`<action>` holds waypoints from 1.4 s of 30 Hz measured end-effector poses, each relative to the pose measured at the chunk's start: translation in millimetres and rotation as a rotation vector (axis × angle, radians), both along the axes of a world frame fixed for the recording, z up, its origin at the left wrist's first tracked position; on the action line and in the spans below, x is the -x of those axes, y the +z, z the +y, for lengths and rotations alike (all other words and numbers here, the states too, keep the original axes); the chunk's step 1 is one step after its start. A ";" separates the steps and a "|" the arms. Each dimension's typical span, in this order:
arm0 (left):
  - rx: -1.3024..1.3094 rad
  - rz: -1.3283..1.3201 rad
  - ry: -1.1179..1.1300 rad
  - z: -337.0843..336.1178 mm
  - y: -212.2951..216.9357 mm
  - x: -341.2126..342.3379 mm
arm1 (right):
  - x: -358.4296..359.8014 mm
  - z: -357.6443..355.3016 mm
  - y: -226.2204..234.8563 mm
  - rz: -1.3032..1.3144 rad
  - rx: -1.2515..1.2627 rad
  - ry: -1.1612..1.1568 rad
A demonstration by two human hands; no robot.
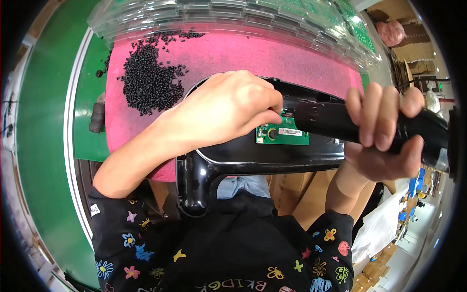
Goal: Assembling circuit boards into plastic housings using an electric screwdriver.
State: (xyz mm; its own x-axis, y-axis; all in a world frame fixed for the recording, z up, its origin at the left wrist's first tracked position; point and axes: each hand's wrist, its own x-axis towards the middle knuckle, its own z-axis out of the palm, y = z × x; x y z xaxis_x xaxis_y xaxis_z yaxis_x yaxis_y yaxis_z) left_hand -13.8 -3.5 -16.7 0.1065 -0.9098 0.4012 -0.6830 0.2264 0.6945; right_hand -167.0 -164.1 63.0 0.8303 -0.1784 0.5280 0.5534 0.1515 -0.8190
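Pressing my left hand (228, 109) fingertips onto glossy black plastic housing (272, 155) at frame centre, beside small green circuit board (282, 134); right hand (384, 131) wrapped around black cylindrical power screwdriver (340, 121). Fastening step, I judge; next needs tip square on board. Black screws (148, 80) heaped upper left on pink mat (272, 58).

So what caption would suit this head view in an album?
Left hand steadies a green circuit board in a black housing; right hand grips a black power screwdriver.
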 end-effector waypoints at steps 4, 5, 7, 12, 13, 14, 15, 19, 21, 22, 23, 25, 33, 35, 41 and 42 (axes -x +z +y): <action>0.045 0.122 -0.066 -3.6 1.5 1.5 | 8.7 1.5 8.4 -0.055 -0.097 -0.013; 0.064 0.149 -0.086 -4.7 1.6 1.9 | 10.7 2.0 9.7 -0.056 -0.096 -0.016; 0.057 0.162 -0.094 -4.5 5.4 1.8 | 11.7 3.0 9.1 -0.094 -0.176 -0.023; 0.019 0.205 -0.126 -5.0 7.4 0.8 | 14.3 5.6 8.5 -0.086 -0.210 -0.020; 0.031 0.240 -0.137 -5.6 5.0 1.0 | 14.6 6.4 8.5 -0.087 -0.214 -0.021; 0.043 0.276 -0.149 -6.1 3.7 1.2 | 14.8 6.7 8.7 -0.088 -0.215 -0.022; 0.042 0.276 -0.150 -6.3 4.0 1.0 | 14.7 6.7 9.2 -0.092 -0.215 -0.016; -0.021 0.313 -0.180 -5.4 9.5 -0.1 | 13.4 5.8 8.8 -0.121 -0.221 0.007; -0.080 0.320 -0.187 -5.1 10.4 -0.1 | 13.3 6.1 7.2 -0.125 -0.237 0.009; -0.098 0.346 -0.209 -5.5 9.2 0.1 | 13.6 6.2 6.7 -0.129 -0.253 0.012; -0.116 0.371 -0.233 -6.1 8.2 0.4 | 14.3 5.9 6.7 -0.130 -0.253 0.008; -0.067 0.308 -0.205 -6.6 8.4 0.7 | 15.8 5.1 7.3 -0.107 -0.241 0.023; 0.165 0.059 -0.093 -5.5 5.7 3.3 | 14.4 4.7 -4.2 -0.121 -0.183 0.038; 0.196 -0.036 -0.029 -5.4 6.7 5.4 | 19.4 4.5 -4.2 -0.110 -0.186 0.005; 0.219 -0.065 0.042 -4.0 5.9 16.5 | 29.7 0.4 -3.3 -0.061 -0.196 -0.033; 0.222 -0.061 0.037 -4.4 7.1 18.4 | 32.6 0.6 -1.1 -0.052 -0.203 -0.042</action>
